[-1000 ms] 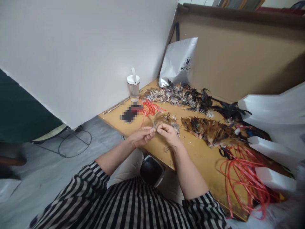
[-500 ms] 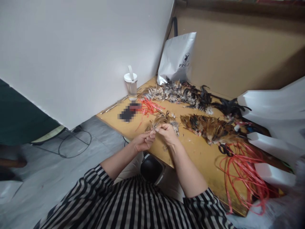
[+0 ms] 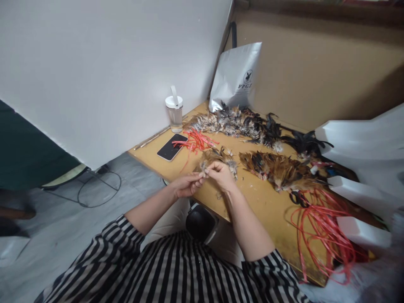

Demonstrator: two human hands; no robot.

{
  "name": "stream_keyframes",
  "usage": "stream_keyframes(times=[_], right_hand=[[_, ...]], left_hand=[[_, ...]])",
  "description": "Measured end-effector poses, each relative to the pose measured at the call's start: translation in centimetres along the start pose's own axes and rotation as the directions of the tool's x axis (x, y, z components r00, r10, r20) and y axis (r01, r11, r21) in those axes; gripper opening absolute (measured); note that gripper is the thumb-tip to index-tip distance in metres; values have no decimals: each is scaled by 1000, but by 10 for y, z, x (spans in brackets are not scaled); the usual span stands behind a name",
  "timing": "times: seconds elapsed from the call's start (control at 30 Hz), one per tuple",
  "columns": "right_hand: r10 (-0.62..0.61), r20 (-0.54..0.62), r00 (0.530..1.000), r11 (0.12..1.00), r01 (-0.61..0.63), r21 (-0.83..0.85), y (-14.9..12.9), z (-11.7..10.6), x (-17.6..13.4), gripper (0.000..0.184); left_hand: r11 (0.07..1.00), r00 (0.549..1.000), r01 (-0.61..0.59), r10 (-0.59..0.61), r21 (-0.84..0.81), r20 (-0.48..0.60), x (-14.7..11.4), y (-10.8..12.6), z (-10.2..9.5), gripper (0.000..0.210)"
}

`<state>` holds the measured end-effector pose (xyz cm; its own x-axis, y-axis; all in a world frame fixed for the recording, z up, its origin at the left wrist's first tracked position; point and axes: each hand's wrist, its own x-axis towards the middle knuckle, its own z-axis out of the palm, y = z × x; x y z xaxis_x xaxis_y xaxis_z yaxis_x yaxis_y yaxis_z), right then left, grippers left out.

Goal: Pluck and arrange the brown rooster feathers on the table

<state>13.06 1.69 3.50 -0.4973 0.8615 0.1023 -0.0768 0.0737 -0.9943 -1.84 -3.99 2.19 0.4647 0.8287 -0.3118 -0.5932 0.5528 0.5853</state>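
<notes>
My left hand point(image 3: 188, 184) and my right hand point(image 3: 221, 174) meet over the near edge of the table, fingertips pinched together. Between them is a small tuft of light brown feathers point(image 3: 204, 171), partly hidden by the fingers. Just behind my hands lies a small pile of tan and grey feathers point(image 3: 217, 156). To the right rests a larger heap of brown feathers point(image 3: 279, 168). A long row of mottled and black feathers point(image 3: 236, 122) stretches along the back.
Red plastic strips point(image 3: 199, 140) lie partly over a phone point(image 3: 170, 148). Behind stands a lidded cup point(image 3: 174, 114) and a silver bag point(image 3: 233, 80). At right are black-handled scissors point(image 3: 298, 198), long red strips point(image 3: 325, 235) and white foam pieces point(image 3: 362, 231). A white panel point(image 3: 126, 75) borders the left.
My left forearm has swung slightly outward and the left fingers lie a little straighter. My right hand stays nearly in place, both still pinching. The phone, blurred out before, now shows clearly.
</notes>
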Motion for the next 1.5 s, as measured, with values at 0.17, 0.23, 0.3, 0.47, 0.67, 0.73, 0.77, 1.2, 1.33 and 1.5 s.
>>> stream_keyframes(times=[0.17, 0.23, 0.3, 0.47, 0.67, 0.73, 0.77, 1.2, 1.33, 1.5], right_hand=[[46, -46, 998, 985, -53, -163, 0, 4, 2, 14], [74, -40, 996, 974, -81, -210, 3, 6, 3, 13], [99, -56, 994, 958, -110, -264, 6, 6, 4, 13], [153, -97, 983, 923, -178, -340, 15, 6, 5, 14], [209, -78, 975, 894, -222, -389, 15, 6, 4, 9], [222, -65, 973, 892, -229, -391, 14, 5, 4, 9], [234, -55, 971, 890, -237, -390, 14, 5, 4, 9], [254, 129, 959, 847, -156, -509, 16, -11, 4, 19], [271, 150, 951, 816, -145, -559, 16, -17, 5, 25], [285, 193, 939, 822, -136, -553, 9, -16, 3, 25]], left_hand=[[821, 971, -26, 157, 571, -182, -13, 16, -11, 27], [734, 958, -29, 214, 679, -191, -18, 22, -14, 31], [704, 941, -52, 272, 708, -201, -20, 24, -16, 33], [741, 884, -142, 393, 657, -253, -10, 11, -18, 35], [665, 813, -361, 568, 653, -129, -1, -12, -10, 31], [652, 819, -362, 564, 666, -107, -1, -13, -9, 32], [649, 825, -354, 556, 673, -102, -2, -11, -9, 33], [618, 917, -153, 380, 771, -122, 8, -3, -14, 20], [678, 916, -71, 335, 732, -222, 12, 1, -12, 6], [702, 902, -32, 327, 712, -282, 11, 3, -8, 3]])
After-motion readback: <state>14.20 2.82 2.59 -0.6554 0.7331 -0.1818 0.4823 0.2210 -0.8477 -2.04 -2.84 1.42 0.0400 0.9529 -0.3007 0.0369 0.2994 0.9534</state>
